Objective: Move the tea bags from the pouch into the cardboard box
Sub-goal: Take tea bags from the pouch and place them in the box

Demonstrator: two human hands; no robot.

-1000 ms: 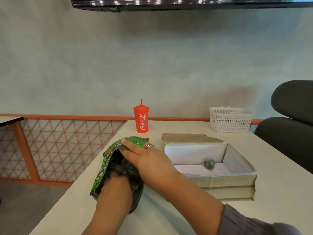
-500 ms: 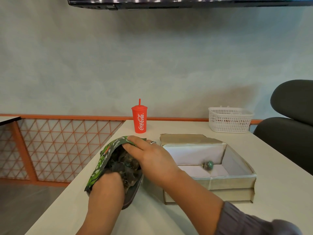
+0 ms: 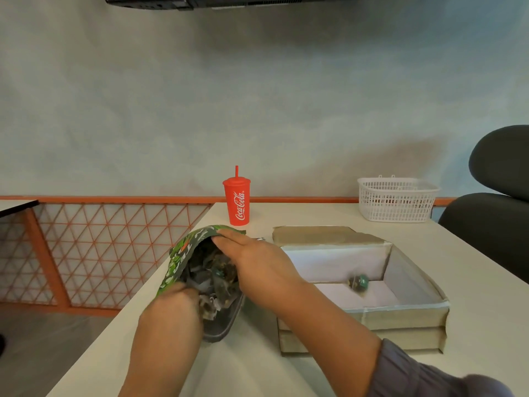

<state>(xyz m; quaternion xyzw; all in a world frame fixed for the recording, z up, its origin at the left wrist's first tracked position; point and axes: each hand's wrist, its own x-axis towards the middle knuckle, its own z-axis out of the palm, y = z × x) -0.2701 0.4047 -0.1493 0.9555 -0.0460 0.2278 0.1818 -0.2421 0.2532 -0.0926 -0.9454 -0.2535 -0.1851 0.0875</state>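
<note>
Two hands are in my feed, both working at the pouch (image 3: 183, 253) near the left edge of the table (image 3: 243, 368).

1. Far left: I see an orange lattice railing (image 3: 114, 253) beyond the table edge.
2. Pouch: green printed outside, dark inside. It lies tilted with its mouth open toward the camera. A heap of tea bags (image 3: 217, 279) shows inside it (dark, crumpled, individual bags hard to separate).
3. Left hand (image 3: 171, 308): positioned at the near lip of the pouch, blurred. Its fingers bend down into the mouth and are hidden. I cannot tell whether they hold a tea bag, the lip, or nothing.
4. Right hand (image 3: 257, 267): reaches across from the right. Its fingers lie straight and together against the far rim of the pouch, touching it. The thumb is out of sight. A ring (image 3: 260, 239) shows on one finger, and a grey sleeve (image 3: 415, 373) covers the forearm at the lower right.
5. Red cup (image 3: 237, 200): upright with lid and straw, behind the pouch, near the far table edge.
6. Cardboard box (image 3: 400, 310): open-topped, just right of the pouch, white-lined, one flap folded back on the far side. One tea bag (image 3: 359, 282) lies on its floor near the back wall (green tag visible).
7. White basket (image 3: 398, 200): behind the box, well apart from it.
8. Far right: a dark chair (image 3: 492, 219) stands beside the table.
</note>
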